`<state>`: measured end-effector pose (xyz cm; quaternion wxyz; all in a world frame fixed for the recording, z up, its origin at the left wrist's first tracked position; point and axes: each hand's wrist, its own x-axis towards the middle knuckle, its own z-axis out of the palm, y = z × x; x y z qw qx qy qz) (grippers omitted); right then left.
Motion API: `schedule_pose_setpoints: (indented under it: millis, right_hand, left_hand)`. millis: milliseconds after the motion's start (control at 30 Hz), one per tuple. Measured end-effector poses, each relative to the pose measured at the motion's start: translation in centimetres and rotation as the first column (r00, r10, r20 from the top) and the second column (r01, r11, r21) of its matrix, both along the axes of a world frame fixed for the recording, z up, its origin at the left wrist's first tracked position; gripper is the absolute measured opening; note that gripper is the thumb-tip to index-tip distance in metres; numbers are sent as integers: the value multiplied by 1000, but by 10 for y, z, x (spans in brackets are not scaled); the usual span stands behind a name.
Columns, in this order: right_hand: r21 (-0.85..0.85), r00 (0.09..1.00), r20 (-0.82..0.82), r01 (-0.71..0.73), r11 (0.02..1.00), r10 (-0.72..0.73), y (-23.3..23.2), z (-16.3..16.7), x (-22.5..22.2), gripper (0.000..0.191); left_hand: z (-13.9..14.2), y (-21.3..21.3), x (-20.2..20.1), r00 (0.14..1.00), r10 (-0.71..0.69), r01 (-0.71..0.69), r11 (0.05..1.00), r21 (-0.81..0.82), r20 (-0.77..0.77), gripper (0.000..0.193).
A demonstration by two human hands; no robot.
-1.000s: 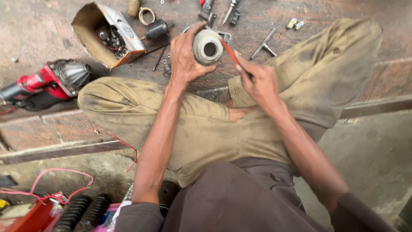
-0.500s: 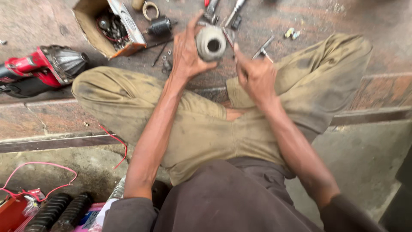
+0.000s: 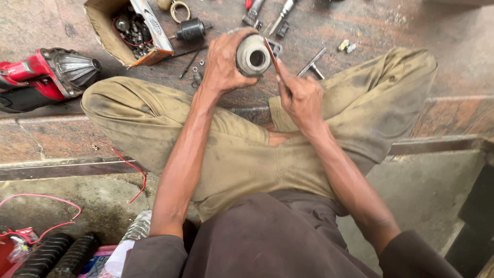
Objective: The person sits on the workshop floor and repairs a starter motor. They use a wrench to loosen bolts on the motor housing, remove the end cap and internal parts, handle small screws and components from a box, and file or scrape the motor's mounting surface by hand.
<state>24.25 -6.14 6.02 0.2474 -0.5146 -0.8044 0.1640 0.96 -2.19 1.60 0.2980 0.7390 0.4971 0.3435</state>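
Note:
I sit cross-legged in dusty khaki trousers. My left hand grips a grey cylindrical metal housing with its open end facing me. My right hand holds a thin red-handled tool, whose tip rests against the housing's right rim. Both hands are raised above my knees, close together.
A red power tool lies at the left. A torn cardboard box of small metal parts sits at the top left, beside a black motor part. Pliers, a screwdriver and bolts lie at the top. Red wire and black ribbed hoses are at the bottom left.
My hands and the housing have shifted slightly right in the view. The red tool has come up against the housing's rim.

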Motion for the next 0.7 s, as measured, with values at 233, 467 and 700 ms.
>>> schedule_pose_setpoints:
  millis: [233, 467, 700]
  right_hand:
    - [36, 989, 106, -103, 994, 99, 16, 5, 10, 43]
    - [16, 992, 76, -104, 994, 102, 19, 3, 7, 42]
    - [36, 977, 159, -149, 988, 141, 29, 3, 9, 47]
  left_hand:
    - [-2, 0, -2, 1000, 3, -3, 997, -79, 11, 91]
    - [-16, -2, -3, 994, 10, -6, 999, -34, 112, 122]
    - [-15, 5, -1, 989, -49, 51, 999, -13, 136, 134]
